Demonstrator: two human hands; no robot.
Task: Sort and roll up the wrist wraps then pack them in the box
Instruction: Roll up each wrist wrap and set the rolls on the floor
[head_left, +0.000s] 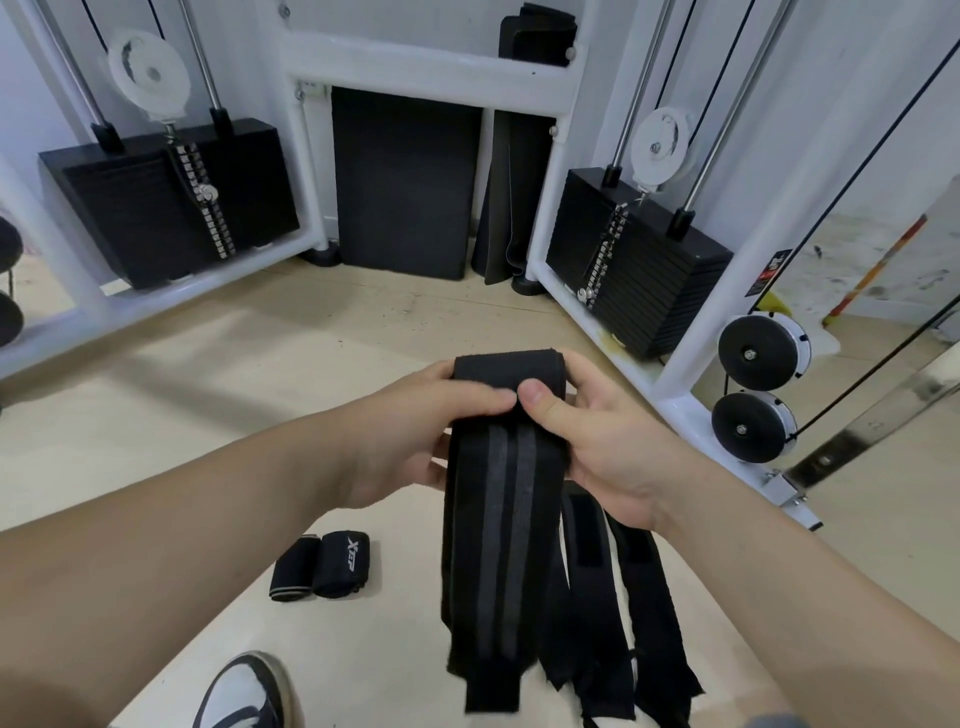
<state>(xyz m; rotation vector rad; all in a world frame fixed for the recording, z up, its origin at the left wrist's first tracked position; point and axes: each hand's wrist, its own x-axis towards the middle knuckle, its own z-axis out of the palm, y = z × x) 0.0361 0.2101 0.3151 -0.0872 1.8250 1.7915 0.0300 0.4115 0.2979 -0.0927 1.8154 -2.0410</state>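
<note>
Hands meet at chest height over a pale floor, both closed on the same wrist wrap. The left hand grips the wrap's left edge, thumb laid across the front and fingers curled behind. The right hand grips the right edge, thumb pressed on the front beside the left thumb and fingers wrapped round the top.

The wrap is black with two grey stripes running down its length. Its top end is turned over into a thick fold or the start of a roll between the two hands, and the rest hangs straight down to a plain black tab at the bottom.

Just to the right of it, under the right wrist, several loose black straps trail downward. Whether they hang from the hand or lie on the floor cannot be told.

Two rolled wraps sit side by side and touching on the floor, low and to the left; one shows white lettering, the other a grey band at its end. A black and white shoe shows at the bottom edge.

Farther off stand a white cable machine's left weight stack and right weight stack, with a black foam pad leaning between them and two black pulley wheels at the right.
</note>
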